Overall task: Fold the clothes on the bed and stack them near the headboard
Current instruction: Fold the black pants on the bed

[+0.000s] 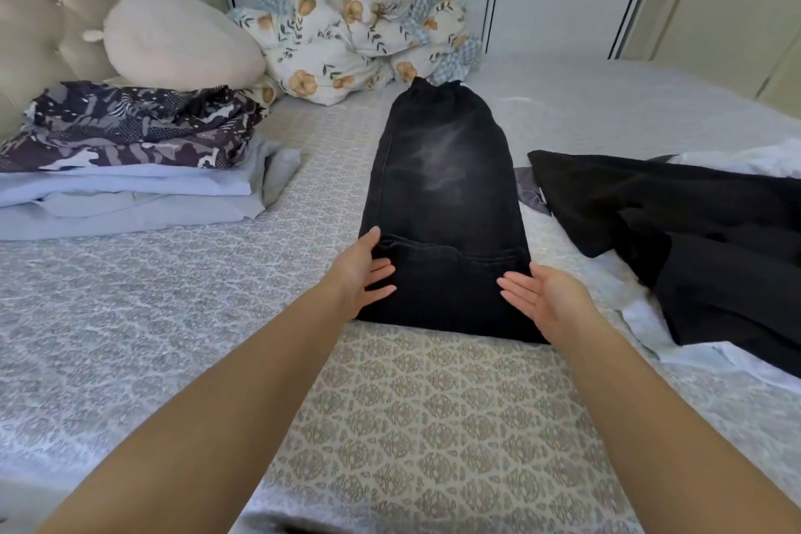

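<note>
Lying lengthwise away from the person on the bed (173, 317), the black jeans (442, 204) are flanked at the near end by left hand (364, 269) and right hand (542, 295) (both spread, neither nearer).

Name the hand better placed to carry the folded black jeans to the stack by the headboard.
Left, probably. The left hand touches the black jeans on the stack's side; the right hand would reach across.

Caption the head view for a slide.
Both open hands, left hand and right hand, flank black jeans on the bed.
</note>
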